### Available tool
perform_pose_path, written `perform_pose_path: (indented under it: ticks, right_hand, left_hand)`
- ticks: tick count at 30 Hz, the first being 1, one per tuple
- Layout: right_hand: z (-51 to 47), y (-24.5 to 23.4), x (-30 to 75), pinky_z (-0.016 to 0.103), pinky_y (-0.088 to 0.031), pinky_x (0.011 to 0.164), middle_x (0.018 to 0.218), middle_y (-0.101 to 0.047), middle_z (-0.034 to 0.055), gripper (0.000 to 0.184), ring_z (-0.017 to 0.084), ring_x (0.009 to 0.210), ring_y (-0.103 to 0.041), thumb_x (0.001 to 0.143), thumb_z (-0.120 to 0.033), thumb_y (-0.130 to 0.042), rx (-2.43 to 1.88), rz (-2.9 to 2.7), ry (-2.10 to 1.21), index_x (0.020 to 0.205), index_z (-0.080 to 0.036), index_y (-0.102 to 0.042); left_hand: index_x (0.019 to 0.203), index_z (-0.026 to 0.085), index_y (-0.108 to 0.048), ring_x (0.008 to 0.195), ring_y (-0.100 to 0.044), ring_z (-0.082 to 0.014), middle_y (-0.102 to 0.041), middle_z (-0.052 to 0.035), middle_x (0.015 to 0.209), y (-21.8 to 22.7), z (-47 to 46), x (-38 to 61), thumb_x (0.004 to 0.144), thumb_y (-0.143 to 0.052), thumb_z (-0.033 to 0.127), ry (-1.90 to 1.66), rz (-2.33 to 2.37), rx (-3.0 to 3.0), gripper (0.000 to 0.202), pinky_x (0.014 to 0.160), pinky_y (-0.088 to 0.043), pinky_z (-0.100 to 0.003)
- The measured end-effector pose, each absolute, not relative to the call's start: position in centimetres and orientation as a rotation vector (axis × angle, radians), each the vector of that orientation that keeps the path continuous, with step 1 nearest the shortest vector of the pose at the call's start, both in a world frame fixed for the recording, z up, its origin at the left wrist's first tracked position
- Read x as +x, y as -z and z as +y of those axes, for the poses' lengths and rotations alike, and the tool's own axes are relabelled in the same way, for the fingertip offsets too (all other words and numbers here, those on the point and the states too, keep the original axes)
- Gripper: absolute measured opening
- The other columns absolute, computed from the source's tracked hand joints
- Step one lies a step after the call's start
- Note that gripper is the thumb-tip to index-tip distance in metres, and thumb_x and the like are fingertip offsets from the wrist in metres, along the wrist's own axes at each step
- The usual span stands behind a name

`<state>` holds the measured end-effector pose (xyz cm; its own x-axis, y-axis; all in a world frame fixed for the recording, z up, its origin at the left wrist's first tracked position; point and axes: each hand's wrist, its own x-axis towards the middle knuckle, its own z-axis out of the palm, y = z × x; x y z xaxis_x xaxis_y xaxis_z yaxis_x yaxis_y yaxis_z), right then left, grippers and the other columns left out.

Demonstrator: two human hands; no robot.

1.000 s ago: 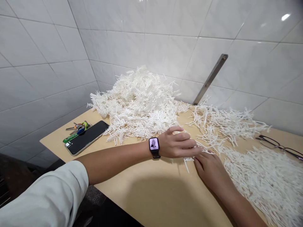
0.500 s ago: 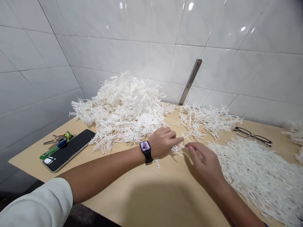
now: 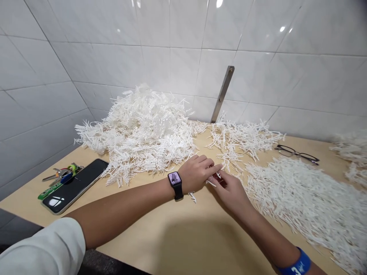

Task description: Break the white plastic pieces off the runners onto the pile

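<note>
A white tile wall (image 3: 172,46) goes up behind a wooden table (image 3: 160,244). A big heap of white spiky strips (image 3: 140,133) sits at the back of the table. Beside it lies a thin, messy pile (image 3: 241,139), and a wide, flat pile (image 3: 304,202) spreads out on the right. A metal bar (image 3: 222,95) is fixed to the wall behind the piles. A black phone (image 3: 74,186) lies on the left, with a bunch of keys (image 3: 61,175) just beside it. Dark glasses (image 3: 296,154) lie on the right.

The left arm, with a white sleeve (image 3: 37,248), reaches across the table. The left hand (image 3: 196,173) wears a black watch (image 3: 174,183), and the right hand (image 3: 229,194) has a blue band (image 3: 295,264) on its arm. The big change is that the two hands were a little apart and now they have come together, fingertips almost touching. Small white bits (image 3: 213,182) sit right between them, in front of the big heap, with a dark red speck (image 3: 220,179) next to them. I cannot tell if the fingers are really gripping the bits.
</note>
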<state>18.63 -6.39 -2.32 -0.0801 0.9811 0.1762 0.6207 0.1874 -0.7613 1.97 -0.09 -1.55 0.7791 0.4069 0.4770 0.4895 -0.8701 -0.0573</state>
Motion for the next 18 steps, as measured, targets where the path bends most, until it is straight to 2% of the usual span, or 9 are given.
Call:
perform_pose_path:
  ticks: [3,7,13,16,18]
  right_hand:
    - [-6.1,2.6,18.9,0.026,-0.035,0.052,0.06,-0.052,-0.0023,0.035,0.013,0.057,-0.043,0.091,-0.048,-0.053,-1.486,-1.78,-0.715,0.073,-0.018,-0.056]
    - [-5.9,2.9,19.5,0.026,-0.034,0.053,0.062,-0.054,-0.0015,0.033,0.014,0.059,-0.044,0.089,-0.044,-0.054,-1.458,-1.797,-0.76,0.07,-0.017,-0.056]
    - [-5.9,3.2,20.0,0.027,-0.037,0.056,0.066,-0.057,-0.0002,0.033,0.015,0.062,-0.047,0.091,-0.044,-0.052,-1.411,-1.775,-0.805,0.075,-0.017,-0.061]
    - [-5.8,3.1,20.2,0.028,-0.039,0.059,0.068,-0.061,0.0006,0.03,0.017,0.065,-0.051,0.09,-0.04,-0.052,-1.422,-1.811,-0.761,0.075,-0.017,-0.064]
    - [-5.8,2.9,20.3,0.028,-0.041,0.061,0.07,-0.064,0.0006,0.026,0.018,0.067,-0.054,0.09,-0.035,-0.052,-1.42,-1.84,-0.742,0.078,-0.018,-0.067]
  left_hand:
    - [0.124,0.017,-0.055,0.094,-0.058,-0.0209,-0.069,-0.0091,0.106,1.5,0.1,2.1,0.096,-0.044,0.019,0.708,-0.66,-2.852,0.031,0.081,-0.044,-0.035]
    - [0.109,0.015,-0.06,0.087,-0.059,-0.0191,-0.071,-0.0078,0.097,1.4,0.4,1.9,0.099,-0.042,0.026,0.781,-0.571,-2.944,0.024,0.08,-0.046,-0.032]
    - [0.117,0.015,-0.061,0.1,-0.06,-0.0175,-0.07,-0.009,0.115,1.4,0.7,1.2,0.094,-0.044,0.016,0.99,-0.373,-3.044,0.029,0.095,-0.048,-0.032]
    - [0.117,0.019,-0.063,0.105,-0.061,-0.0178,-0.066,-0.0101,0.122,1.4,0.8,1.1,0.094,-0.046,0.018,1.005,-0.384,-3.071,0.029,0.097,-0.049,-0.033]
    - [0.117,0.019,-0.063,0.105,-0.062,-0.0181,-0.066,-0.0112,0.121,1.4,0.9,1.1,0.094,-0.047,0.021,0.996,-0.412,-3.091,0.028,0.096,-0.05,-0.034]
